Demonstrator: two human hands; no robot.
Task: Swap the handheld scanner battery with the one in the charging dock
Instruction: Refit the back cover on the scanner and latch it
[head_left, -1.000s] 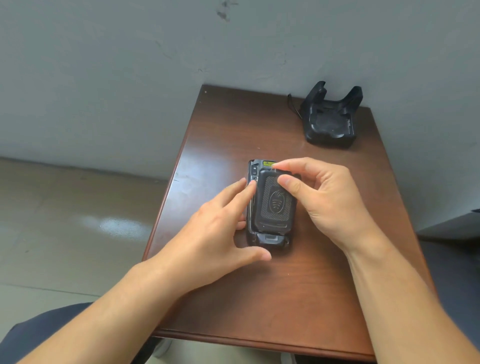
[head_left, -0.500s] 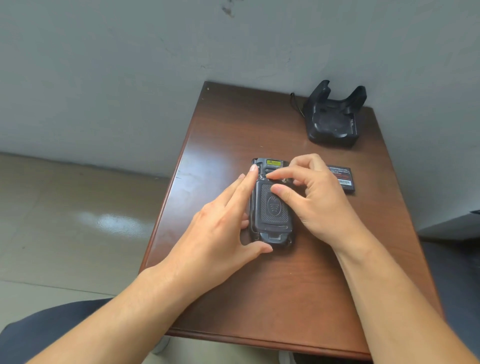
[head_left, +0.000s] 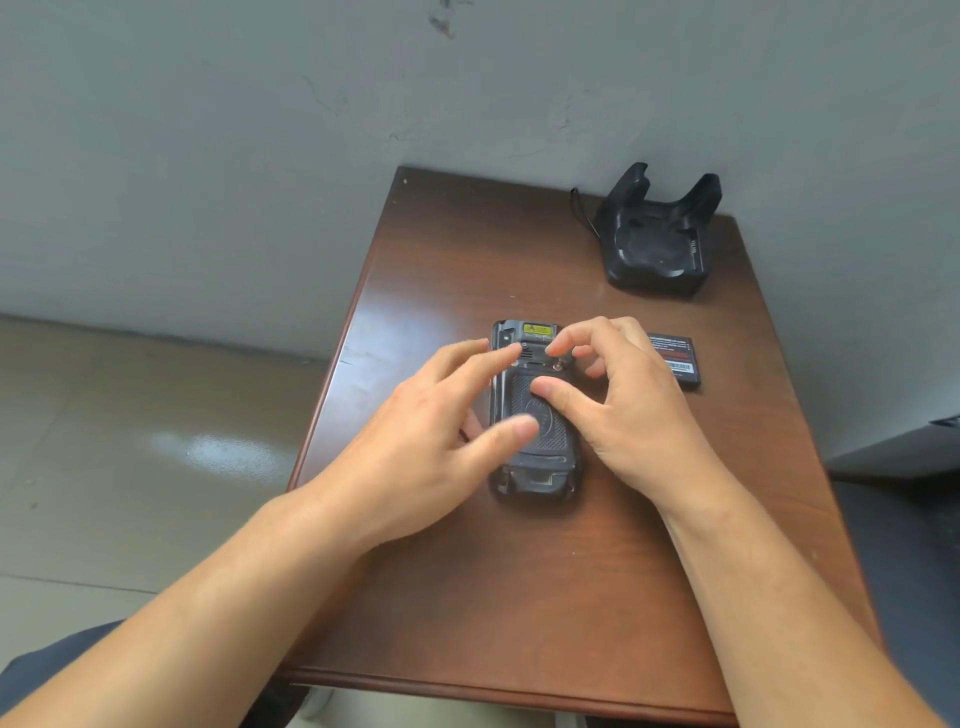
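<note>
Dark brown wooden tabletop (head_left: 545, 597): smooth, semi-gloss. Black plastic handheld scanner (head_left: 535, 467): matt, textured back. Black plastic charging dock (head_left: 657, 249): slightly glossy.

Grey-green painted wall (head_left: 260, 156) behind, scuffed, dark chipped mark (head_left: 441, 23) near top, faint hairline cracks. Small dark-brown wooden surface (head_left: 519, 597) pushed against wall, moulded front edge, glossy grain. Floor (head_left: 130, 441) of pale beige tiles, thin grout lines, soft patch of reflected light (head_left: 223, 449) left of surface. Dark grey furniture edge (head_left: 904, 457) at right, partly out of view.
</note>
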